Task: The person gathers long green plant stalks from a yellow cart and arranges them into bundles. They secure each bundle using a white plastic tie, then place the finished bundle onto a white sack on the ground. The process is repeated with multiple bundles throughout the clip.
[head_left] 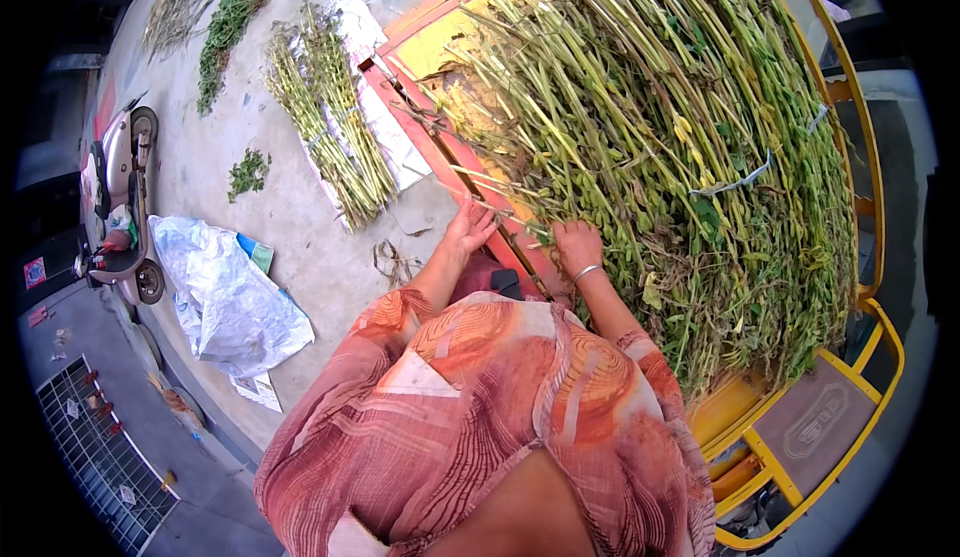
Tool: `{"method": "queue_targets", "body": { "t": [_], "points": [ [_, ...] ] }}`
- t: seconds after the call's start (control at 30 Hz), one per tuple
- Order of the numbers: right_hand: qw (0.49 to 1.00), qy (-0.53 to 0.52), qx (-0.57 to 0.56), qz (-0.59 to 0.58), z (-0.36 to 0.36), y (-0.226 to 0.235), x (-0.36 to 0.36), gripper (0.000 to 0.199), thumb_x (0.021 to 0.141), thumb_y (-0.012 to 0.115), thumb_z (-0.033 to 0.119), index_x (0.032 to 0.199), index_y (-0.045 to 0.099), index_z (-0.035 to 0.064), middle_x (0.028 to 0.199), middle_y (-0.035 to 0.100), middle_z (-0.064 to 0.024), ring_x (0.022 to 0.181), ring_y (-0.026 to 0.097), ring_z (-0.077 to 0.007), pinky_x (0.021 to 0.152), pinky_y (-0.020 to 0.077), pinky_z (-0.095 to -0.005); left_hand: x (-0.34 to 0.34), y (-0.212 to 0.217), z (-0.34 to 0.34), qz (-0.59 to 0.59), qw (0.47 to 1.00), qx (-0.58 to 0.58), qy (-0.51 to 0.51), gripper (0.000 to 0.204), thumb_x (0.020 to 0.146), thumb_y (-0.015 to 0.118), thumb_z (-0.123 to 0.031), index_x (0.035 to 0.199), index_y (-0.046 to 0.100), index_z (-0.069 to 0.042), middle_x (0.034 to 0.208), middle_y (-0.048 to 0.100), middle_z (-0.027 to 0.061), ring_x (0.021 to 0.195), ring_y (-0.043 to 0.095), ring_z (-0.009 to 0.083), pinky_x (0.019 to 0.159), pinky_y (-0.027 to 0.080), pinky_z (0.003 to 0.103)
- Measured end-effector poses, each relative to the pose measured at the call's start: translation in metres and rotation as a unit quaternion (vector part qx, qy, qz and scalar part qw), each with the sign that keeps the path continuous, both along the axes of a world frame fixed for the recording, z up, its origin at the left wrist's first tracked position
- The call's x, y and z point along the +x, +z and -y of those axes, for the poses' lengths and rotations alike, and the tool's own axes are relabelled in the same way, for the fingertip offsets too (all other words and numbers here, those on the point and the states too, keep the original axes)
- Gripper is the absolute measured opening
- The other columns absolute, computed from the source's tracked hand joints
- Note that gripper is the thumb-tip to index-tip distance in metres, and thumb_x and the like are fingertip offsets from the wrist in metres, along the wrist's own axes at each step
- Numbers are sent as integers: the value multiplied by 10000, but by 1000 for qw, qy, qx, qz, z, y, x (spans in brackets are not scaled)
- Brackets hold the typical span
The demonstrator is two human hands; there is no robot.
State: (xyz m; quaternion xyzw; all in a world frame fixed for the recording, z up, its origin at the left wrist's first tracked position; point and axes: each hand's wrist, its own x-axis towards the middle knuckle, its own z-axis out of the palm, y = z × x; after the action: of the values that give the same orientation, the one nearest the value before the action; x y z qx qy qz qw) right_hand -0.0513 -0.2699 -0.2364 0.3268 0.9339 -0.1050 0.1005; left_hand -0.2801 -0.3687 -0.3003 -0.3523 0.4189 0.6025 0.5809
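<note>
We seem to be gathering cut stalks [610,127], left hand [468,227] loosely spread, right hand [578,248] curled, on what we cannot tell; next calls for 1 firm grip

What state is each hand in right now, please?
Left hand: open, beside the cart's red edge.
Right hand: closed at the stalks; whether it holds any cannot be told.

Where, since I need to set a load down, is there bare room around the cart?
Bare concrete lies between the crumpled white plastic sheet and the two stalk bundles; another patch lies between the motor scooter and the small leafy clump. The yellow cart bed is crowded: leafy plant stalks cover most of it.
</note>
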Motion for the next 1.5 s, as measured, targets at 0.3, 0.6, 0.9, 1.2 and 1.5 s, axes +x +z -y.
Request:
{"method": "queue_targets", "body": {
  "t": [0.3, 0.6, 0.9, 1.2, 1.5],
  "points": [
    [984, -91, -151, -2, 8, 78, 26, 392, 679, 723, 167, 1038, 590, 85, 944, 608, -136, 912, 589, -325, 791, 480, -425, 4, -6, -11, 68, 996, 34, -38, 217, 997, 442, -238, 978, 537, -43, 852, 588, 77, 596, 540, 158, 692, 552, 363],
    [956, -242, -165, 35, -26, 34, 1, 517, 729, 756, 362, 1081, 581, 26, 961, 647, -159, 842, 655, -327, 705, 540, -416, 3, 51, -52, -91, 989, 99, -52, 279, 1013, 400, -272, 1077, 524, -30, 1036, 583, 118, 933, 583, 227, 895, 514, 418],
    [946, -291, -73, -120, -18, 0, 3, 84, 756, 654, 160, 761, 611, 88, 817, 638, -138, 702, 620, -352, 591, 492, -440, 1, 90, -109, -163, 960, 102, -205, 451, 974, 505, -231, 1378, 339, -117, 1400, 366, 89, 1263, 391, 242, 944, 432, 485],
    [954, -212, -148, -153, -19, 72, 19, 137, 760, 687, 191, 855, 632, 108, 873, 614, -97, 763, 614, -327, 633, 492, -435, 20, 105, -137, -112, 918, 266, -271, 91, 955, 548, -193, 960, 526, -105, 877, 611, 57, 816, 630, 210, 800, 548, 432],
    [929, -301, 50, -209, -52, 89, 17, 335, 781, 694, 186, 1057, 554, 60, 958, 574, -149, 886, 563, -352, 737, 466, -445, 38, 130, -154, -136, 936, 265, -187, 192, 924, 607, -250, 876, 475, -120, 738, 480, 8, 632, 509, 145, 657, 541, 345]
  ]
}}
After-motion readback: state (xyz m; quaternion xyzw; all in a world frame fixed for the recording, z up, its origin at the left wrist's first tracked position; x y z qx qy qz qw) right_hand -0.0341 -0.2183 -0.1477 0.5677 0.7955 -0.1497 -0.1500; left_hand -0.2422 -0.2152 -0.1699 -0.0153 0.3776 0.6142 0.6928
